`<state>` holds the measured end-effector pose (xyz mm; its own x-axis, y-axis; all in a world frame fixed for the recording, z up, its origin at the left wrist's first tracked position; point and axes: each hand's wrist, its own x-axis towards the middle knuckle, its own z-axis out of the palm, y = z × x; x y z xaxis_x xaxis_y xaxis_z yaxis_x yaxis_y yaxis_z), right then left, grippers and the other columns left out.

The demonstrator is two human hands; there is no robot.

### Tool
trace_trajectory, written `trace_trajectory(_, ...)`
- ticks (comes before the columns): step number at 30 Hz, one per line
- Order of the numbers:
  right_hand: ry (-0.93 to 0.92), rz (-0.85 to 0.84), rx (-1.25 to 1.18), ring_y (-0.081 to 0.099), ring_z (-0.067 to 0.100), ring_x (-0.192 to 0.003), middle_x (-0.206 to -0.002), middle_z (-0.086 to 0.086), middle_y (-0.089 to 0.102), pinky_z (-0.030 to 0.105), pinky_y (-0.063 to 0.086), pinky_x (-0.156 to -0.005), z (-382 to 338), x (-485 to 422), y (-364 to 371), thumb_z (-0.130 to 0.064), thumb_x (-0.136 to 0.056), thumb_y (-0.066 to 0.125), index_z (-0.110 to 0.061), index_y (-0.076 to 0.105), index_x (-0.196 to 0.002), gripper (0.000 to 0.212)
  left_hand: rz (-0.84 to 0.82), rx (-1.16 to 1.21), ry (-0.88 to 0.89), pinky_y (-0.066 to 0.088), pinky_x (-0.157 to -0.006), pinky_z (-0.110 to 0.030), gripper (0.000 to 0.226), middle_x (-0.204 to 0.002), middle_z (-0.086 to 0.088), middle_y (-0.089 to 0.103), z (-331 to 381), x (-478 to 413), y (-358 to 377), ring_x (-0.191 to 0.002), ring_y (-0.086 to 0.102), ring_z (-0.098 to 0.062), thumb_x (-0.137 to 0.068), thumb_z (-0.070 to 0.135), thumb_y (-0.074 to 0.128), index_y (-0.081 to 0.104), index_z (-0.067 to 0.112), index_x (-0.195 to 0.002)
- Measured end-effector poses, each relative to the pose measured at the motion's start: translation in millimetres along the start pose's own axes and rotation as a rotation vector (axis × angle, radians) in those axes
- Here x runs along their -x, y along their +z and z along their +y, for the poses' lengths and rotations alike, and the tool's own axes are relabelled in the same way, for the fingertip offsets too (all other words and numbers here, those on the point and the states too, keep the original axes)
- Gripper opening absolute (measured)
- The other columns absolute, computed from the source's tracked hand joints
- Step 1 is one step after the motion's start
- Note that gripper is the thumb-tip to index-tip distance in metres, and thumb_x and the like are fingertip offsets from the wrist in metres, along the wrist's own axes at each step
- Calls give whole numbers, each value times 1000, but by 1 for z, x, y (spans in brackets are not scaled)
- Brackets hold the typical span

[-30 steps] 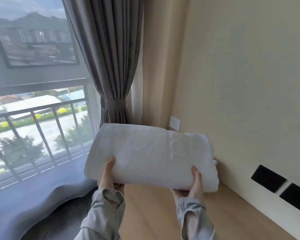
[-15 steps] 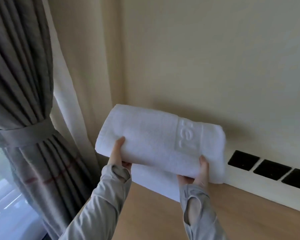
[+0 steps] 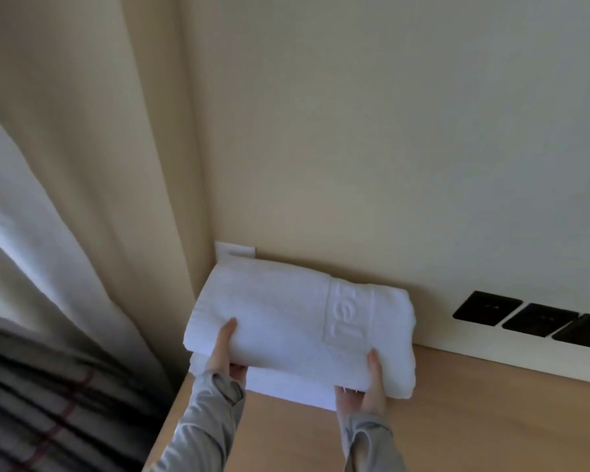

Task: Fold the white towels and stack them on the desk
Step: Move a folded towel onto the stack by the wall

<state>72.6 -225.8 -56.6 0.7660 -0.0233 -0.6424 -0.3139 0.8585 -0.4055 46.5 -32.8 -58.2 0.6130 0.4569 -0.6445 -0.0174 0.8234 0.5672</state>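
Note:
A folded white towel [image 3: 286,318] with embossed lettering is held flat in both hands over the back left corner of the wooden desk [image 3: 474,420]. My left hand [image 3: 223,349] grips its near left edge, thumb on top. My right hand [image 3: 368,390] grips its near right edge the same way. Under it lies another folded white towel [image 3: 286,386] on the desk, mostly hidden; whether the two touch I cannot tell.
The cream wall [image 3: 389,148] rises right behind the towels, with three black socket plates [image 3: 532,321] low on the right. A white plate [image 3: 234,249] sits in the wall corner. Curtains [image 3: 65,250] hang past the desk's left edge.
My view swung right from the window to the desk corner. The towel in both hands moved forward and down over the towel lying there.

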Motion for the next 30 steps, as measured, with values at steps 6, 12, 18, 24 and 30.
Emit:
trace_trajectory(6, -139, 53, 251, 62, 25, -108, -116, 6, 67, 41, 51, -89, -30, -5, -20, -31, -62, 78, -17, 59, -123, 66, 52, -161, 38, 51, -89, -42, 93, -124, -10, 59, 9, -15, -12, -109, 58, -31, -52, 42, 84, 46, 15, -133)
trace_trajectory(12, -113, -18, 794, 61, 30, -109, -120, 8, 64, 54, 46, -96, -96, -17, -19, -49, -70, 70, -15, 55, -125, 66, 119, -534, 18, 51, -66, -37, 76, -102, -3, 53, 64, -26, -15, -89, 55, -29, -60, 62, 74, 47, 21, -118)
trace_trajectory(18, -141, 31, 1194, 60, 23, -88, -96, -1, 62, 40, 50, -82, -98, -25, 23, -51, -75, 70, -19, 56, -104, 45, 84, -920, 131, 46, -80, -40, 66, -106, -8, 54, 87, -28, 13, -86, 49, -29, -70, 55, 73, 53, 18, -121)
trace_trajectory(24, -448, -10, 1067, 62, 14, -85, -95, -4, 66, 27, 45, -61, -84, -23, 9, -39, -81, 69, -28, 60, -93, 19, 59, -816, 308, 44, -62, -29, 29, -73, 5, 58, 92, -23, 16, -67, 55, -16, -70, 48, 76, 57, 27, -68)
trace_trajectory(30, -436, 66, 1199, 61, 22, -91, -99, 0, 65, 38, 49, -82, -69, -45, 5, -49, -80, 67, -18, 58, -111, 45, 124, -912, 184, 43, -97, -43, 68, -121, -13, 57, 80, -37, 2, -103, 54, -35, -75, 54, 69, 54, 13, -127)
